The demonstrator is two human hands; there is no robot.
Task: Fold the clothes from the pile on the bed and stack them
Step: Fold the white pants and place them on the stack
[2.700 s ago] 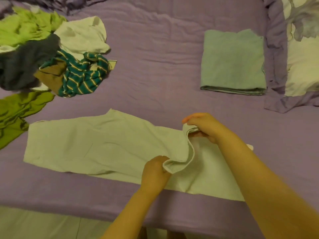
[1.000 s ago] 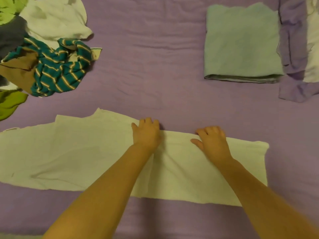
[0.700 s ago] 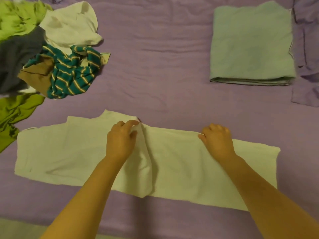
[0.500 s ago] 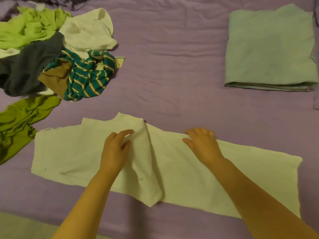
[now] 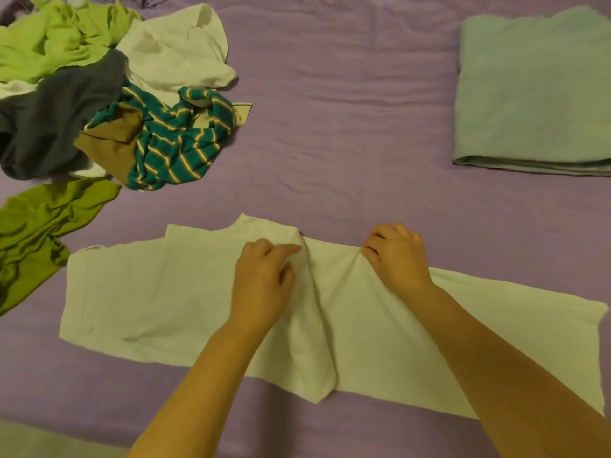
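Note:
A pale cream garment lies spread lengthwise across the near part of the purple bed, with a raised fold ridge running down its middle. My left hand lies on the cloth just left of the ridge and pinches the fabric at its far edge. My right hand sits right of the ridge, its fingers curled and gathering the cloth's far edge. A folded grey-green garment lies at the far right. The unfolded pile sits at the far left.
The pile holds lime green, dark grey, white, brown and teal striped clothes. An olive green garment trails off the pile toward the left edge. The bed's near edge runs along the bottom left corner.
The view has shifted left. My left hand slid left, pushing up a ridge in the cloth. My right hand moved toward the ridge and curled onto the far edge.

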